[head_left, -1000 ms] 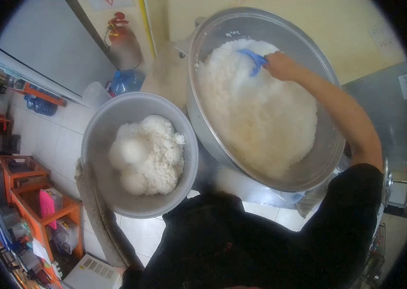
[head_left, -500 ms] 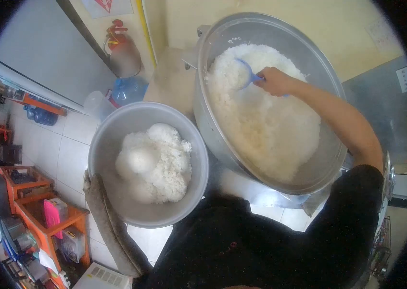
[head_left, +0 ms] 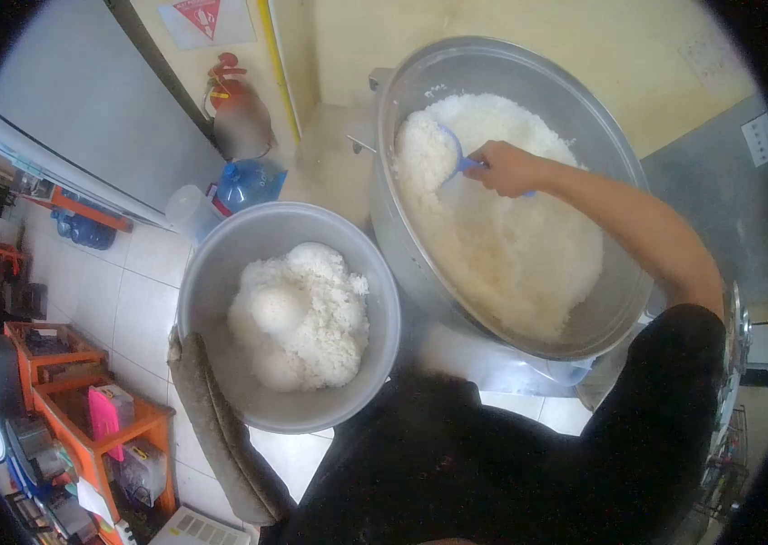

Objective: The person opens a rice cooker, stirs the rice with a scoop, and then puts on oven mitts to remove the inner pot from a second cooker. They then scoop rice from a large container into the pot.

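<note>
My right hand [head_left: 508, 170] is closed round the handle of a blue scoop [head_left: 462, 164], whose bowl is heaped with white rice. The scoop is inside a large metal pot [head_left: 615, 154], over the rice [head_left: 529, 245] at its left side. Left of that pot, a smaller grey metal bowl [head_left: 211, 381] holds clumped white rice [head_left: 320, 318]. My left hand [head_left: 186, 352] is at this bowl's left rim, covered by a brown cloth or mitt, so its fingers are hidden. Steam hazes part of both vessels.
A fire extinguisher [head_left: 237, 113] and a blue water jug [head_left: 246, 184] stand beyond the bowl, near a translucent container [head_left: 192, 213]. Orange racks [head_left: 103, 418] with boxes are at the lower left. A grey door [head_left: 103, 100] is at the upper left.
The scoop has moved slightly left towards the pot's wall and now carries a bigger heap of rice. The whole view has shifted a little; my left hand stays at the bowl's rim.
</note>
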{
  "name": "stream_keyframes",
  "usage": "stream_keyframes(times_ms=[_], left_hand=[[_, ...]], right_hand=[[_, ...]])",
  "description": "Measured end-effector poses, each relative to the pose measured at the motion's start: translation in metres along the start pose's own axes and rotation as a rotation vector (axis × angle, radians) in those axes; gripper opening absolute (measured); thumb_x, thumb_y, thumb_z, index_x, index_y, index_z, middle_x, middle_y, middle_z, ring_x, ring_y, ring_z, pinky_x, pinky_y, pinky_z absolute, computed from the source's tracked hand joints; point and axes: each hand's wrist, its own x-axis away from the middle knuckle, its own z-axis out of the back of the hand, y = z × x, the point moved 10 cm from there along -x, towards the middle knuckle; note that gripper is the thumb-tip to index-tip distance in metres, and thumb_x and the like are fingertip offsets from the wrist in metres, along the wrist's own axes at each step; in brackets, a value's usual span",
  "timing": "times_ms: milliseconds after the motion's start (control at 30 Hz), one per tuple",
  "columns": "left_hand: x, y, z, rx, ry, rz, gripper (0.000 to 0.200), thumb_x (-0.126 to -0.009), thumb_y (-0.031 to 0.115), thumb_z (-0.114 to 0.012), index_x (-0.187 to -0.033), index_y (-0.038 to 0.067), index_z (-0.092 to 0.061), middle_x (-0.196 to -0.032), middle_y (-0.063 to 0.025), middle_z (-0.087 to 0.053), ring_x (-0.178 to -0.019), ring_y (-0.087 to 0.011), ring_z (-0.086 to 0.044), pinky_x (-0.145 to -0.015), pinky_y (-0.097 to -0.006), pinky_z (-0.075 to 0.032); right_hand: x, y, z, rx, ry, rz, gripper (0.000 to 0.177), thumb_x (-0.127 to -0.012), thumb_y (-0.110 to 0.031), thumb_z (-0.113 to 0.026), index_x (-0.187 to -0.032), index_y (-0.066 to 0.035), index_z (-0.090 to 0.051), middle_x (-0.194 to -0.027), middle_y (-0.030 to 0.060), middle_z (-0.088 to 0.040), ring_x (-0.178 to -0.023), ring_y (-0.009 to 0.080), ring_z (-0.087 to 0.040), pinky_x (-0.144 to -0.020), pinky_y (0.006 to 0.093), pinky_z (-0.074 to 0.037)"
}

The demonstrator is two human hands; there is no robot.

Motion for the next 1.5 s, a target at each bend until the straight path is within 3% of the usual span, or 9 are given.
stream_keyframes(times_ms=[267, 333, 433, 600, 733, 900, 1033, 1233, 1500], left_hand=[[0.016, 0.006, -0.002, 0.152, -0.004, 0.039, 0.044, -0.091, 0.021, -0.048, -0.128, 0.0, -0.058, -0.111, -0.0156, -0.065, -0.099, -0.0254, -0.063, -0.088, -0.0382, -0.051], [0.015, 0.005, 0.001, 0.107, -0.021, 0.054, 0.042, -0.093, 0.023, -0.05, -0.127, 0.0, -0.058, -0.11, -0.0155, -0.065, -0.097, -0.0251, -0.064, -0.086, -0.0378, -0.052], [0.033, 0.023, -0.005, 0.083, -0.029, 0.082, 0.042, -0.096, 0.027, -0.051, -0.126, 0.0, -0.058, -0.109, -0.0152, -0.065, -0.094, -0.0246, -0.064, -0.083, -0.0374, -0.053], [0.045, 0.024, 0.0, 0.213, -0.055, 0.114, 0.043, -0.098, 0.033, -0.052, -0.126, -0.001, -0.058, -0.109, -0.0163, -0.065, -0.094, -0.0251, -0.065, -0.083, -0.0374, -0.053], [0.048, 0.027, 0.009, 0.068, -0.018, 0.086, 0.042, -0.098, 0.03, -0.05, -0.125, -0.001, -0.058, -0.108, -0.015, -0.065, -0.094, -0.0239, -0.065, -0.083, -0.0364, -0.054], [0.039, 0.011, 0.019, 0.177, -0.099, 0.031, 0.04, -0.099, 0.025, -0.047, -0.129, 0.001, -0.059, -0.102, -0.0114, -0.066, -0.086, -0.0191, -0.064, -0.074, -0.0336, -0.054], [0.033, 0.005, 0.034, 0.165, -0.104, -0.058, 0.038, -0.098, 0.023, -0.048, -0.127, 0.002, -0.061, -0.092, -0.0076, -0.064, -0.074, -0.0132, -0.061, -0.059, -0.0292, -0.05], [0.024, -0.002, 0.048, 0.259, -0.073, -0.065, 0.041, -0.094, 0.022, -0.047, -0.127, 0.002, -0.061, -0.088, -0.0058, -0.062, -0.071, -0.0138, -0.059, -0.06, -0.0301, -0.049], [0.037, 0.01, 0.034, 0.005, -0.124, 0.067, 0.048, -0.098, 0.033, -0.049, -0.134, 0.001, -0.057, -0.104, -0.0139, -0.066, -0.09, -0.0212, -0.064, -0.078, -0.0383, -0.053]], right_hand=[[0.031, -0.028, -0.008, 0.0, -0.038, 0.061, 0.042, -0.102, -0.028, -0.056, -0.127, 0.004, -0.065, -0.073, 0.0122, -0.064, -0.054, 0.021, -0.058, -0.048, 0.0369, -0.048], [0.056, -0.039, -0.003, -0.124, 0.023, 0.063, 0.028, -0.102, -0.026, -0.058, -0.093, 0.0, -0.063, -0.067, 0.0044, -0.054, -0.047, 0.0132, -0.049, -0.044, 0.031, -0.04], [0.075, -0.029, -0.007, -0.338, -0.093, 0.071, 0.039, -0.103, -0.03, -0.056, -0.123, 0.002, -0.066, -0.066, 0.0014, -0.053, -0.049, 0.0117, -0.046, -0.043, 0.0303, -0.039], [0.12, -0.019, 0.012, -0.347, -0.095, 0.081, 0.033, -0.103, -0.03, -0.057, -0.113, 0.0, -0.066, -0.066, -0.001, -0.05, -0.047, 0.0079, -0.042, -0.04, 0.0264, -0.034], [0.161, -0.043, 0.071, -0.265, 0.146, 0.025, 0.022, -0.1, -0.024, -0.058, -0.09, -0.005, -0.059, -0.064, 0.0008, -0.051, -0.042, 0.0074, -0.043, -0.035, 0.0269, -0.034], [0.18, -0.179, 0.1, 0.237, 0.182, 0.124, 0.027, -0.099, -0.027, -0.058, -0.111, -0.005, -0.067, -0.064, -0.0008, -0.051, -0.043, 0.0076, -0.045, -0.039, 0.0269, -0.038], [0.138, -0.297, -0.017, 0.743, 0.409, 0.742, 0.043, -0.097, -0.02, -0.056, -0.137, -0.005, -0.059, -0.078, 0.0157, -0.068, -0.069, 0.0267, -0.069, -0.063, 0.0398, -0.056], [0.158, -0.351, -0.155, 0.913, 0.503, 0.823, 0.035, -0.1, -0.014, -0.047, -0.128, 0.005, -0.057, -0.084, 0.0213, -0.071, -0.076, 0.0359, -0.072, -0.065, 0.048, -0.059], [0.223, -0.265, 0.041, 0.782, 1.006, 0.494, 0.037, -0.103, -0.038, -0.053, -0.129, -0.013, -0.059, -0.086, 0.0214, -0.071, -0.073, 0.0407, -0.068, -0.066, 0.0517, -0.054]])
